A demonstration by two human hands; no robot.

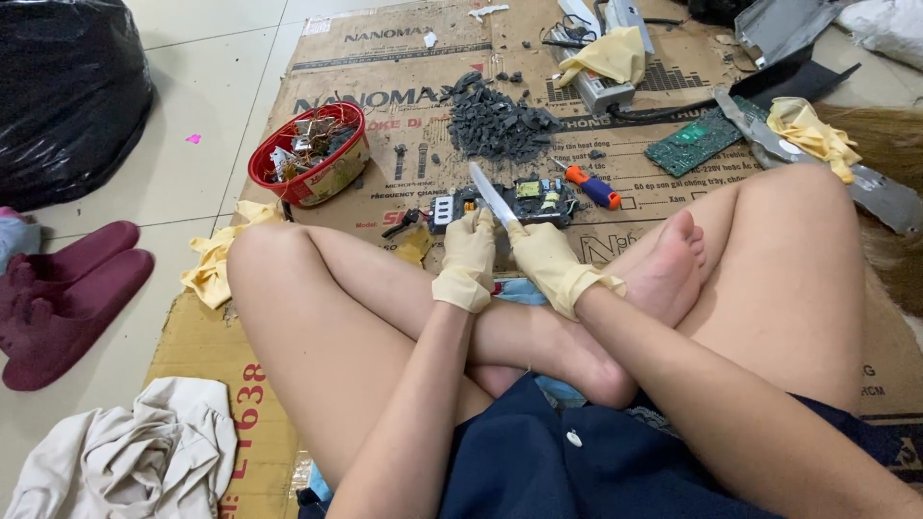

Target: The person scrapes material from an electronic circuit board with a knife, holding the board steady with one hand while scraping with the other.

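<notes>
1. Left hand (468,258), in a cream rubber glove: fingers were curled and pressed down on the near edge of a small dark circuit board with yellow and black components (510,204), which lay flat on the brown printed cardboard sheet (404,58) just beyond the crossed legs
2. Right hand (548,264), gloved alike: was closed round the handle of a pale-bladed knife (493,195), the blade slanting up and left over the board
3. Handling judgement: the blade was best worked away from the holding fingers, which sat very near it; the board wanted firm pinning so it would not skid
4. Orange-and-blue-handled screwdriver (591,185): lay just right of the board, untouched
5. Heap of dark grey broken plastic pieces (495,123): lay beyond the board
6. Red round plastic basket of wire scraps (310,154): stood to the left, well apart
7. Green flat circuit board (694,141): lay to the far right
</notes>
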